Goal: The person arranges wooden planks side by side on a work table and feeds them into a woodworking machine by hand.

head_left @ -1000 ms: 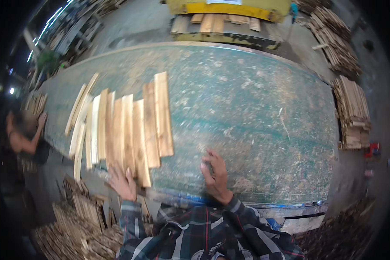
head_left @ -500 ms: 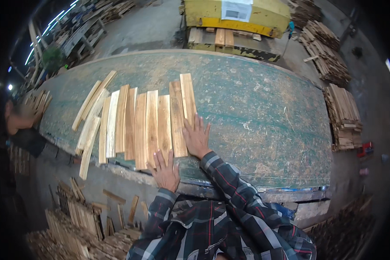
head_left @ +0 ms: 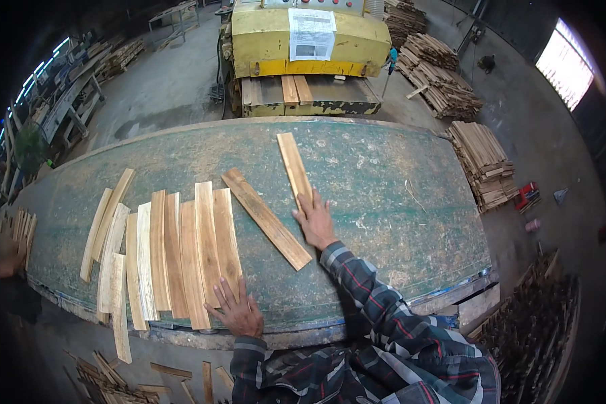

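My right hand (head_left: pixel 316 221) lies flat with its fingers spread over the near end of a pale wooden board (head_left: pixel 291 160). To its left a darker brown board (head_left: pixel 266 219) rests slanted on its own, touched by neither hand. My left hand (head_left: pixel 237 310) is open, its fingertips on the near end of the rightmost board (head_left: pixel 227 232) in a side-by-side row. Several more boards make up that row, among them a whitish strip (head_left: pixel 145 262). Farther left, a few narrow strips (head_left: pixel 111 242) lie at an angle, and one pale strip (head_left: pixel 120 306) sticks out past the near edge.
All these boards lie on a worn green table (head_left: pixel 384 249). Beyond it stands a yellow machine (head_left: pixel 262 44) with two boards (head_left: pixel 296 89) on its bed. Stacked wood (head_left: pixel 481 161) is at the right. Another person's blurred hand (head_left: pixel 7 259) shows at the far left.
My right hand has slid the pale board right, apart from the row. The darker board now lies slanted, separated from the others. The view has tilted up, showing more of the machine.
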